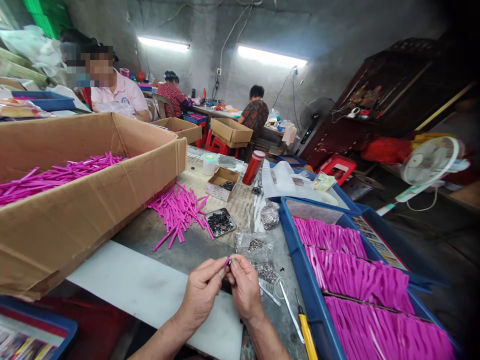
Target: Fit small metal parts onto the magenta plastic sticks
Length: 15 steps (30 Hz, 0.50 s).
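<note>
My left hand (200,290) and my right hand (244,287) meet fingertip to fingertip above the near edge of the table. Between the left thumb and fingers is a magenta stick (227,260), mostly hidden, with only its tip showing. The right fingers are pinched at the same spot, where something small and dark shows; its kind is too small to make out. Beyond the hands lie a heap of magenta sticks (180,210) and a small square dish (220,223) of little black parts. Plastic bags of small metal parts (258,245) rest beside the right hand.
A big cardboard box (75,220) of magenta sticks stands left. On the right, a blue tray (322,320) holds rows of magenta pieces. A yellow-handled tool (307,332), a red tumbler (254,167) and a small box (221,184) are nearby. Several people sit farther back.
</note>
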### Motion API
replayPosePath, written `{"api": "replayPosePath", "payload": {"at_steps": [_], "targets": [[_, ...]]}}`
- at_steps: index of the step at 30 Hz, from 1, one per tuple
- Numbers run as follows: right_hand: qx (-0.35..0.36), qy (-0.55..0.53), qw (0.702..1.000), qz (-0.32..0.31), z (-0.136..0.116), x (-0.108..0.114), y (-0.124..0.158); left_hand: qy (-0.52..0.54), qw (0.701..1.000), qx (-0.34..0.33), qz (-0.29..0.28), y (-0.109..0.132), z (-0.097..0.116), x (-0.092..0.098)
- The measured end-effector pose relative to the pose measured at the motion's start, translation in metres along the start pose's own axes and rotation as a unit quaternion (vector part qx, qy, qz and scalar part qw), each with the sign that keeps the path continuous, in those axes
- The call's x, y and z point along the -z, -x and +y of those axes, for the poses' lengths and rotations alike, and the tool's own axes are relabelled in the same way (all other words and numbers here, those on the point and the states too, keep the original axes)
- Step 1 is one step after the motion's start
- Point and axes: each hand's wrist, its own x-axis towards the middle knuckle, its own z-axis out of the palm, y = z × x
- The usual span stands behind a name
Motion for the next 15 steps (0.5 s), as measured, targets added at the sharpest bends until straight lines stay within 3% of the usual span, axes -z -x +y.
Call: {"api": "replayPosePath", "payload": {"at_steps": [5, 15], "targets": [[0.004, 0.002, 1.0, 0.004, 0.0023, -0.0012, 0.0009, -0.019, 1.0, -0.01, 0.004, 0.0005, 0.002, -0.0012], [0.07, 0.156, 0.985, 0.014, -0.0032, -0.0025, 0.0067, -0.048, 0.998, -0.048, 0.011, -0.0023, 0.0084, -0.0025]]}}
